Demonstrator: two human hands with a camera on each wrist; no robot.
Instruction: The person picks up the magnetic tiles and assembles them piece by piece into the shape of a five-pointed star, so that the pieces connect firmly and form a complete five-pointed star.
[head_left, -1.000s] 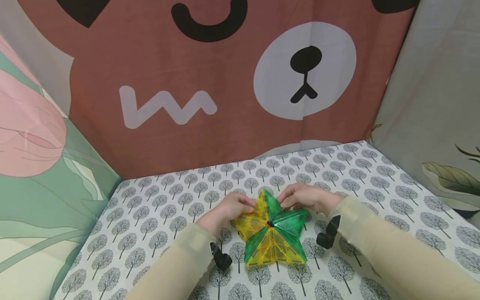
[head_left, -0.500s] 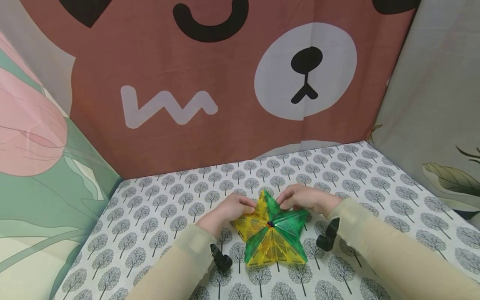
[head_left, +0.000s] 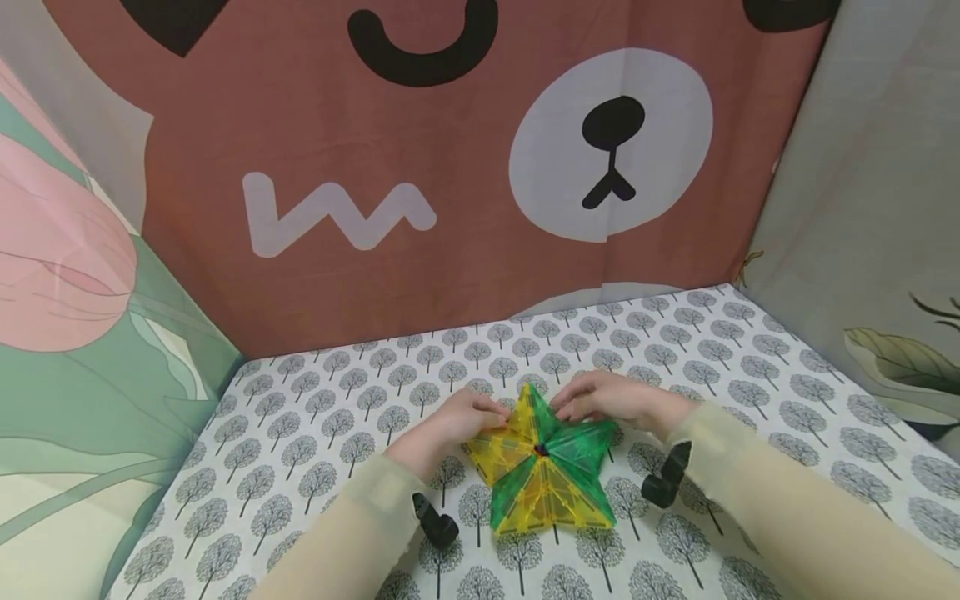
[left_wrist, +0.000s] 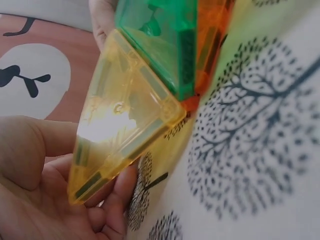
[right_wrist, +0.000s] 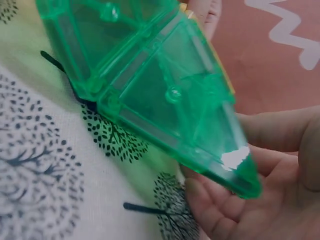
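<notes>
A five-pointed star of translucent yellow and green magnetic tiles (head_left: 551, 496) lies on the tree-print cloth, raised toward its centre. My left hand (head_left: 468, 414) holds it at the upper left, by the yellow points. In the left wrist view its fingers curl behind a yellow triangular tile (left_wrist: 117, 120), and a green tile (left_wrist: 162, 40) adjoins it with orange showing behind. My right hand (head_left: 615, 396) grips the green side at the upper right. The right wrist view has its fingers around the tip of a green triangular tile (right_wrist: 175, 100). The tiles partly hide the fingertips of both hands.
The white cloth (head_left: 300, 500) with grey trees covers the table. A brown bear-print curtain (head_left: 450, 275) hangs behind, a flower-print one (head_left: 60, 250) at left and a grey one (head_left: 885, 167) at right. Small black devices (head_left: 438, 529) sit at both cuffs.
The star stays in nearly the same place. Both hands remain at its upper sides, with slight shifts of the wrists outward.
</notes>
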